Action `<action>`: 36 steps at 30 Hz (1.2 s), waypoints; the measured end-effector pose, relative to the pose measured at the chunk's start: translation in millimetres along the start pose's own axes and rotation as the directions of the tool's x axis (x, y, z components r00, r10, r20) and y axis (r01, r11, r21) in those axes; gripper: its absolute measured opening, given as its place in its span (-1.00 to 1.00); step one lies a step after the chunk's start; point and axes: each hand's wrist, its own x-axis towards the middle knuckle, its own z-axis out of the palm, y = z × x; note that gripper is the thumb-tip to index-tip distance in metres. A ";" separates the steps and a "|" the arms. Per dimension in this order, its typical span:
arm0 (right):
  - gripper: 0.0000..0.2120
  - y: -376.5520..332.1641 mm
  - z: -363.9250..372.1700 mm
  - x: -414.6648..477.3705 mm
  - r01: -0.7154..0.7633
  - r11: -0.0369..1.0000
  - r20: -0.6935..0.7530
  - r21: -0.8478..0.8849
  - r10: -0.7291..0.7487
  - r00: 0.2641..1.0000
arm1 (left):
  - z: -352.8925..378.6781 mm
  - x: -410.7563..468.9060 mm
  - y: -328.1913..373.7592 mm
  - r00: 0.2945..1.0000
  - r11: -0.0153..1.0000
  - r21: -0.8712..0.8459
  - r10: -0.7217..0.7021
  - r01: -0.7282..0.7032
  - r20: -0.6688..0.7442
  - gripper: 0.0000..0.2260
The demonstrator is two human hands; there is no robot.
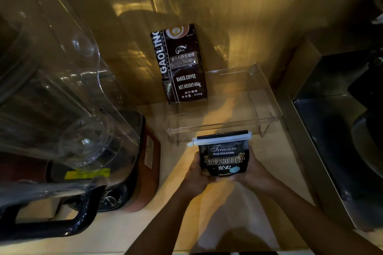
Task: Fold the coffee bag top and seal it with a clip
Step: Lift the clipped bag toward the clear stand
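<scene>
A small black coffee bag marked "Treasure Blue Mountain" is held upright above the wooden counter. Its top is folded down, and a long white clip lies clamped across the fold, sticking out a little past both sides. My left hand grips the bag's left side and lower corner. My right hand grips its right side. Both sets of fingers wrap behind and under the bag, so its bottom edge is partly hidden.
A clear acrylic tray stands just behind the bag. A taller black coffee bag leans on the wooden back wall. A large blender with a clear jug fills the left. A dark metal machine sits at the right.
</scene>
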 end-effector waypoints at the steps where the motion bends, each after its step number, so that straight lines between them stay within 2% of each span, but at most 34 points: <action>1: -0.15 0.6 -0.4 1.1 -0.004 1.000 -0.007 -0.024 0.004 1.000 | -0.2 -0.4 -1.5 1.000 1.000 0.016 -0.005 0.006 -0.020 -0.32; 6: -0.21 -4.2 -10.1 -1.7 -0.013 0.996 0.019 -0.088 0.015 1.000 | 2.3 -5.4 1.2 0.999 1.000 0.012 -0.012 0.012 -0.043 -0.33; 11: -0.22 -35.4 -19.6 -8.3 0.028 0.997 -0.013 -0.065 -0.029 0.999 | 7.3 -10.6 31.3 0.987 0.995 0.028 0.096 -0.093 -0.125 -0.34; 15: -0.23 -75.8 -31.5 -10.2 0.103 0.988 -0.049 -0.115 -0.110 0.993 | 3.0 -12.3 75.6 0.973 0.981 0.046 0.193 -0.189 -0.125 -0.35; 22: -0.21 -147.0 -50.3 -1.1 0.275 0.930 -0.047 -0.246 -0.294 0.955 | -5.1 1.8 153.3 0.938 0.938 0.187 0.318 -0.291 -0.138 -0.38; 26: -0.18 -159.8 -60.6 17.4 0.257 0.921 -0.117 -0.291 -0.301 0.946 | 0.5 22.5 173.6 0.922 0.900 0.324 0.355 -0.292 -0.156 -0.35; 30: -0.17 -153.4 -68.3 34.6 0.239 0.932 -0.144 -0.272 -0.285 0.948 | 12.2 43.5 172.4 0.891 0.820 0.506 0.411 -0.269 -0.192 -0.37; 36: -0.23 -142.4 -80.1 61.6 0.188 0.952 -0.194 -0.240 -0.237 0.952 | 18.5 67.9 170.8 0.897 0.820 0.535 0.375 -0.204 -0.233 -0.41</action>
